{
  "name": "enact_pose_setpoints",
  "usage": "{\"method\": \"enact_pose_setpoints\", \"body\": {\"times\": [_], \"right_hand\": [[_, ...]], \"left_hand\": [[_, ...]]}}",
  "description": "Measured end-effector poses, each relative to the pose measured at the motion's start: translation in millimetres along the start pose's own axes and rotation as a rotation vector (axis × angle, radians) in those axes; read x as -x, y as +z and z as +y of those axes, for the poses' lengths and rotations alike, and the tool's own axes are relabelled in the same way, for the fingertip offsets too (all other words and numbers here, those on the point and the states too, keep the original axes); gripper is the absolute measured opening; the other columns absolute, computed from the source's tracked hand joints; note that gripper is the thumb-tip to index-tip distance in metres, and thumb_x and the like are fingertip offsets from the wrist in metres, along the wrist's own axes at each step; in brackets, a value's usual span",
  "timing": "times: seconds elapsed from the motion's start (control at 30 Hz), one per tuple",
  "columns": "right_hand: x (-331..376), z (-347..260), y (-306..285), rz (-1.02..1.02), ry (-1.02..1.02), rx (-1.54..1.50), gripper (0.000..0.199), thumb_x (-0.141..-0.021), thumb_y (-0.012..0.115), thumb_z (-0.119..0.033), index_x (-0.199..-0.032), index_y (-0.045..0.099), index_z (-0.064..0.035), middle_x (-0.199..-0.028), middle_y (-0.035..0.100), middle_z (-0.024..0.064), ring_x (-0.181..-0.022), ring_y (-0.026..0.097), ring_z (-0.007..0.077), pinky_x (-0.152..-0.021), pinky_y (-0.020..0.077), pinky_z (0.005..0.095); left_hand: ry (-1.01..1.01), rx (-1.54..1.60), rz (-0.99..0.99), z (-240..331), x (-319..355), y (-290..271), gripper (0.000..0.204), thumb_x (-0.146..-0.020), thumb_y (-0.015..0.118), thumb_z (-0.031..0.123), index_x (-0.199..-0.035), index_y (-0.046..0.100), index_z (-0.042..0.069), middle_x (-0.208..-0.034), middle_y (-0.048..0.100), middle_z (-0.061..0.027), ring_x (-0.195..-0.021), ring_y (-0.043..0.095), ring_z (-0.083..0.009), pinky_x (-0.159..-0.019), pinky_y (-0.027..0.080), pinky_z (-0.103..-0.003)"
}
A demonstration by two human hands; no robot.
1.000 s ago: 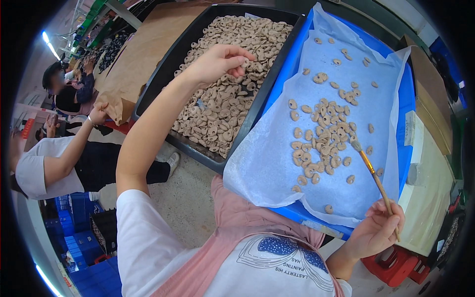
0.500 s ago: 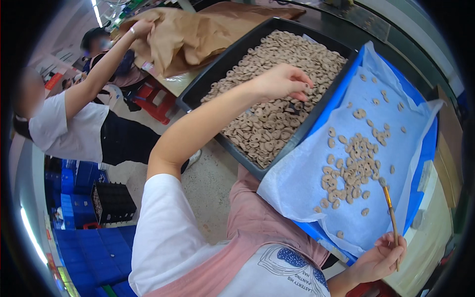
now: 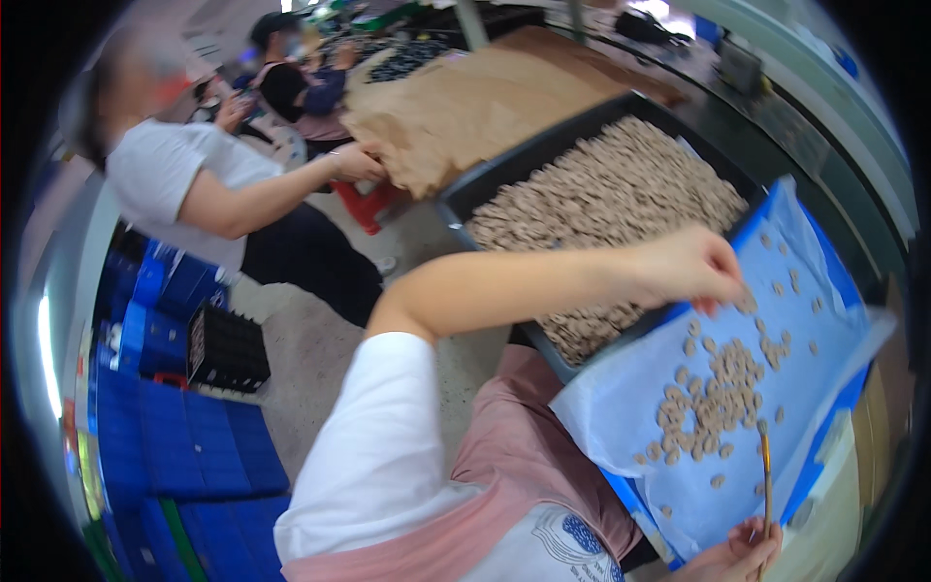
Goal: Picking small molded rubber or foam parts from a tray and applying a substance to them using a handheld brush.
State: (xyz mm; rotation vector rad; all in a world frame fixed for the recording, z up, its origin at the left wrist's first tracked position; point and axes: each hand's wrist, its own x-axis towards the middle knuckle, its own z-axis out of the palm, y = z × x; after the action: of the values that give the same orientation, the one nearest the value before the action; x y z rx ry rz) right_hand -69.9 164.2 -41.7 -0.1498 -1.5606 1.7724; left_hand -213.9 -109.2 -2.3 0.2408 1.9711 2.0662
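Observation:
My left hand hangs over the near right edge of a black plastic bin, close to the paper-lined tray beside it. Its fingers are curled together, and whatever they hold is hidden. Small beige-brown ring-shaped pieces fill the bin. More loose rings lie scattered on white paper lining a blue tray. At the tray's near right side, my right hand grips a thin wooden-handled paintbrush, bristles pointing away from me over the paper.
A large brown paper sheet covers the table beyond the bin. At left, a person in a white shirt holds its edge; another person is farther back. Blue crates and a black crate stand on the floor.
My left hand has moved right, from above the rings in the bin to the tray side, its fingers closing. The other person's hand has lowered with the brown paper, which now lies flatter.

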Motion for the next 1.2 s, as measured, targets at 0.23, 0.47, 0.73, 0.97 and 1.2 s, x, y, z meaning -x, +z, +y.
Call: {"method": "enact_pose_setpoints", "body": {"times": [0.23,0.47,0.73,0.97,1.2], "right_hand": [[5.3,-1.4,0.6,-0.023,-0.004,-0.029,0.028,-0.082,0.056,-0.022,-0.087,0.059,0.0061,-0.07,0.057,0.0163,-0.059,0.055,0.0247,-0.051,0.044,0.0315],[10.4,4.3,-17.8,-0.006,0.175,-0.085,0.032,-0.09,0.044,-0.026,-0.095,0.051,0.0049,-0.073,0.054,0.0118,-0.066,0.051,0.0159,-0.053,0.0397,0.0228],[2.3,6.8,-15.7,-0.285,0.0,-0.102,0.029,-0.089,0.048,-0.026,-0.093,0.052,0.0018,-0.07,0.055,0.0164,-0.063,0.053,0.0211,-0.045,0.0422,0.0256],[6.9,5.7,-11.9,-0.358,-0.001,-0.093,0.03,-0.088,0.05,-0.027,-0.091,0.053,0.0019,-0.069,0.055,0.0168,-0.061,0.053,0.0206,-0.045,0.0417,0.0251],[6.4,4.7,-9.6,-0.384,0.007,-0.068,0.029,-0.088,0.051,-0.027,-0.09,0.054,0.0017,-0.07,0.056,0.0173,-0.059,0.053,0.0201,-0.045,0.0415,0.0248]], "left_hand": [[-0.129,0.222,-0.219,1.2,0.4,26.5,0.013,-0.075,0.061,0.008,-0.079,0.057,-0.004,-0.071,0.059,-0.0087,-0.061,0.059,-0.0138,-0.056,0.05,-0.024],[-0.245,0.219,-0.357,-15.7,-10.2,36.6,0.022,-0.082,0.06,0.019,-0.088,0.058,-0.002,-0.072,0.059,-0.0058,-0.061,0.058,-0.0106,-0.057,0.049,-0.023],[-0.337,0.137,-0.4,-1.1,-7.2,47.5,0.018,-0.083,0.059,0.018,-0.082,0.057,0.001,-0.07,0.059,-0.0034,-0.057,0.056,-0.0077,-0.05,0.045,-0.018],[-0.323,-0.002,-0.441,-3.3,0.3,47.4,0.02,-0.082,0.06,0.019,-0.083,0.058,-0.001,-0.07,0.057,-0.003,-0.058,0.055,-0.0077,-0.05,0.044,-0.018],[-0.29,-0.107,-0.475,-0.9,1.2,46.4,0.019,-0.082,0.06,0.019,-0.081,0.058,0.0,-0.068,0.056,-0.0024,-0.058,0.054,-0.0073,-0.051,0.043,-0.019]]}}
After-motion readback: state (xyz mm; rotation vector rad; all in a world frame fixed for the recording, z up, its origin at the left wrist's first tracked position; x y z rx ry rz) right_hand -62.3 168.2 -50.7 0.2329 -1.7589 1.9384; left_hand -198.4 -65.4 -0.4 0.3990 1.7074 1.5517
